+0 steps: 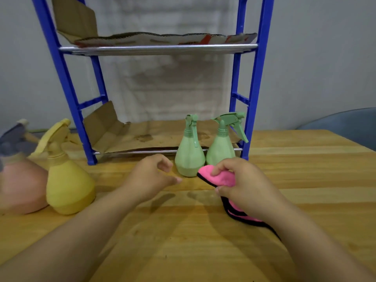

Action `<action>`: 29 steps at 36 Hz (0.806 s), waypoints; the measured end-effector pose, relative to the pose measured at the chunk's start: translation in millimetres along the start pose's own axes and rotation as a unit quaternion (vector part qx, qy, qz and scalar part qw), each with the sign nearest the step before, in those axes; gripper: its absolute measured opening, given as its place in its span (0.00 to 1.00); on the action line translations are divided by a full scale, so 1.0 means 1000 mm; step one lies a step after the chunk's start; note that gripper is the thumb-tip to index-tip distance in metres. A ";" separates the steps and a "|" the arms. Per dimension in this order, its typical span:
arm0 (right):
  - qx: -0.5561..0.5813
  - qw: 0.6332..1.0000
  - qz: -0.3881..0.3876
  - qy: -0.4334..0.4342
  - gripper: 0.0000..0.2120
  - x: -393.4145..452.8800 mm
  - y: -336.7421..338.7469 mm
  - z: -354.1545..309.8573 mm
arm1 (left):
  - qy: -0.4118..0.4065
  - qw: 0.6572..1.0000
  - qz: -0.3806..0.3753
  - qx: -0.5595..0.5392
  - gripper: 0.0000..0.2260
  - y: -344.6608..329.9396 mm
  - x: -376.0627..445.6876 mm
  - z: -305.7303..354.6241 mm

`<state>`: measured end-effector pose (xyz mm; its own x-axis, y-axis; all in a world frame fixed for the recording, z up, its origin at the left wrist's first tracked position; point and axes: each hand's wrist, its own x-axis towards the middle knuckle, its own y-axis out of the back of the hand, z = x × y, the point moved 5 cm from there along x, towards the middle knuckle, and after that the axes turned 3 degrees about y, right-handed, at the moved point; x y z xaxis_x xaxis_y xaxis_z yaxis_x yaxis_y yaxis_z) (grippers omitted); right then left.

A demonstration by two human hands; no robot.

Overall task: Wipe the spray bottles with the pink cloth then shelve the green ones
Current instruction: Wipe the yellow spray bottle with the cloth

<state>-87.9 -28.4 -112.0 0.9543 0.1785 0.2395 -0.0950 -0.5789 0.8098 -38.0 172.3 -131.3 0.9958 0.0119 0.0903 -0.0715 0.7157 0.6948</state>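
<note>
Two green spray bottles stand side by side on the wooden table in front of the blue rack's bottom shelf: the left one [189,157] and the right one [221,148]. My right hand [242,184] grips the pink cloth [220,177], which has a black edge and trails down behind my wrist; the cloth's tip is just in front of the two bottles. My left hand [151,177] hovers just left of the left green bottle, fingers loosely curled, holding nothing. A yellow spray bottle [68,180] stands at the left.
The blue rack [63,76] has two shelves lined with cardboard [146,137]. A pink bottle with a grey sprayer [19,180] sits at the far left edge. A blue-grey chair back [345,125] shows beyond the table [305,163] at the right.
</note>
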 end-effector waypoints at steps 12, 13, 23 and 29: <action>-0.064 0.994 -0.076 0.048 0.14 -0.002 -0.040 -0.060 | 0.018 0.998 0.012 0.051 0.09 0.064 -0.078 -0.050; -0.062 0.994 -0.073 0.059 0.13 -0.002 -0.044 -0.065 | 0.017 0.998 0.035 0.044 0.09 0.071 -0.082 -0.055; 0.008 0.989 -0.003 0.150 0.18 0.020 -0.062 -0.107 | 0.024 0.952 0.295 -0.082 0.13 0.134 -0.090 -0.100; 0.016 0.977 0.043 0.208 0.10 0.036 -0.066 -0.112 | 0.054 0.944 0.316 -0.077 0.23 0.145 -0.074 -0.110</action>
<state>-79.3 105.5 -96.6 0.7453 0.4327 0.5073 -0.1541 -0.6284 0.7624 -116.2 351.5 -115.7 0.7581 0.5352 0.3726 -0.6519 0.6357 0.4133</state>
